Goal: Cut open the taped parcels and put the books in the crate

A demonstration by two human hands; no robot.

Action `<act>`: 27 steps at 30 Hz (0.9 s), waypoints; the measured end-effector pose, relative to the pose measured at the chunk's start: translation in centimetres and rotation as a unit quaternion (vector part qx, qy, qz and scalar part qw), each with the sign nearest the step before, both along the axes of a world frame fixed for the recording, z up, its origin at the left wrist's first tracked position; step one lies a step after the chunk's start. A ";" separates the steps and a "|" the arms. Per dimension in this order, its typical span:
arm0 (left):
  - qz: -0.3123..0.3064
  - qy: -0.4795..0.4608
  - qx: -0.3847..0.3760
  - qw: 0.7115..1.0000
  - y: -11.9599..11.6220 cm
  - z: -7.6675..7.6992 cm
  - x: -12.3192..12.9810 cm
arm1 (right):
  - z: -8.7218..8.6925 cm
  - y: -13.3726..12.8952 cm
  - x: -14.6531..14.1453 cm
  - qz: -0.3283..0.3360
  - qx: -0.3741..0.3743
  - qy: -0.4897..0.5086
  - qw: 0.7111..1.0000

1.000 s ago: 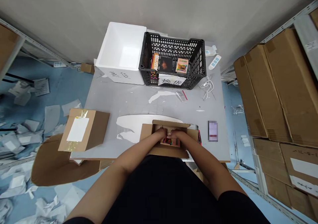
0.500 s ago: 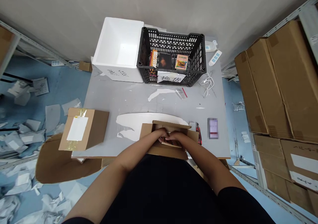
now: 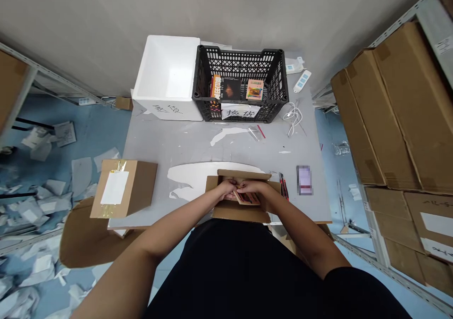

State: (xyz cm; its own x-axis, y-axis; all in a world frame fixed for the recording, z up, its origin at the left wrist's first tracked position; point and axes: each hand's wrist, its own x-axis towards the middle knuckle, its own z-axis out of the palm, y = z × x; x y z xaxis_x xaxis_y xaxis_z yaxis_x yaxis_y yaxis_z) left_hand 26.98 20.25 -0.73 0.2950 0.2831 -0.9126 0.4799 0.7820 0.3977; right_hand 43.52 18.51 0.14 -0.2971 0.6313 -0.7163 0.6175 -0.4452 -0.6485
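Note:
An open cardboard box (image 3: pixel 240 214) stands at the table's front edge with its flaps folded outward. Both hands reach down into it and meet near its middle. My right hand (image 3: pixel 249 187) is closed on the upper edge of a flat, book-like thing (image 3: pixel 250 198) with a dark and red face and a tan edge, tilted inside the box. Close against it, my left hand (image 3: pixel 227 188) has its fingers curled in; what they pinch, if anything, is hidden. The box floor is mostly covered by the hands and the book-like thing.
A black crate (image 3: pixel 240 110) with several books and a white foam box (image 3: pixel 177 109) stand at the back. A taped carton (image 3: pixel 141 187) sits left, a phone (image 3: pixel 305 180) right, beside a red-and-black tool (image 3: pixel 284 186). A white cable (image 3: pixel 292 118) lies behind.
The book-like thing is tilted more and shows more of its dark and red face. My left hand has shifted slightly left. The camera view has moved a little.

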 end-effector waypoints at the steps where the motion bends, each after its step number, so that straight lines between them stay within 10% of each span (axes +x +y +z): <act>1: 0.006 -0.017 0.003 1.000 0.3 1.1 -0.6 | 0.5 0.0 0.4 0.003 0.000 0.012 1.000; 6: 0.055 -0.162 0.041 0.984 1.4 7.9 -4.2 | 4.0 -1.6 2.6 -0.146 0.077 0.062 0.984; 12: 0.185 -0.238 0.161 0.940 -1.2 14.6 -6.2 | 11.0 -5.0 2.2 -0.381 0.026 0.361 0.851; 18: 0.218 -0.234 0.306 0.896 -6.2 15.6 -4.7 | 15.0 -7.3 -1.9 -0.466 0.120 0.416 0.771; 23: 0.087 -0.091 0.539 0.833 -8.1 15.7 -4.7 | 16.8 -8.8 -3.0 -0.484 0.190 0.369 0.770; 27: 0.032 -0.078 0.568 0.819 -8.8 16.2 -4.4 | 17.5 -10.3 -3.6 -0.461 0.194 0.397 0.770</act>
State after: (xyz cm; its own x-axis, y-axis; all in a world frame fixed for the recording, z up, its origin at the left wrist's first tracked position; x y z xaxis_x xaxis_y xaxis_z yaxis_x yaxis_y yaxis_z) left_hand 22.59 11.41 15.44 0.3355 0.9420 -0.0022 0.3261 -0.1140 0.9384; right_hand 39.93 8.20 17.63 0.1574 0.9569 -0.2442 -0.5042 -0.1348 -0.8530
